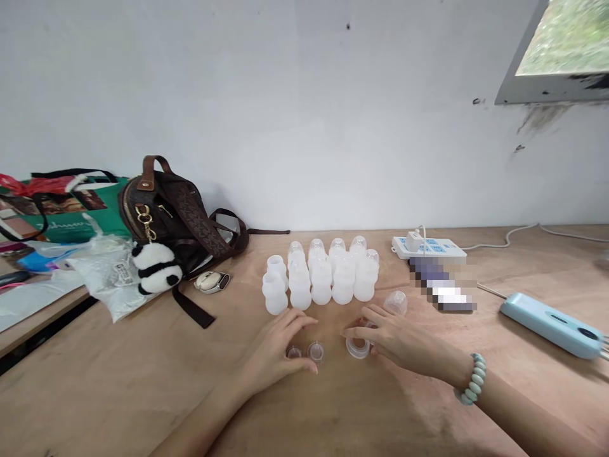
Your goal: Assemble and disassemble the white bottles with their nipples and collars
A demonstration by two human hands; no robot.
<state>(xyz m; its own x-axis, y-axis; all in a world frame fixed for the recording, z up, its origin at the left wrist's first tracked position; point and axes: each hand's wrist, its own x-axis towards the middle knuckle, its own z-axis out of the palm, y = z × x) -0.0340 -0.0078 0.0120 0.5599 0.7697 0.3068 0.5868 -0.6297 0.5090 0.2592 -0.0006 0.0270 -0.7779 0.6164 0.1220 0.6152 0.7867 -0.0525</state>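
My left hand is held low over the table, thumb and fingers apart, holding nothing I can see. Right by it sit two small clear pieces that look like bottle nipples, one nipple between thumb and fingertips and another partly behind the hand. My right hand has its fingers closed on a clear screw ring at the tabletop; part of the ring is hidden. Behind both hands stand several milky baby bottles in rows. Most wear clear domed caps; two at the left, including one bottle, are uncapped.
A loose clear cap lies beside my right hand. Farther right are a white power strip, a pixelated object and a light-blue device. At left are a brown backpack, panda charm, watch and plastic bag.
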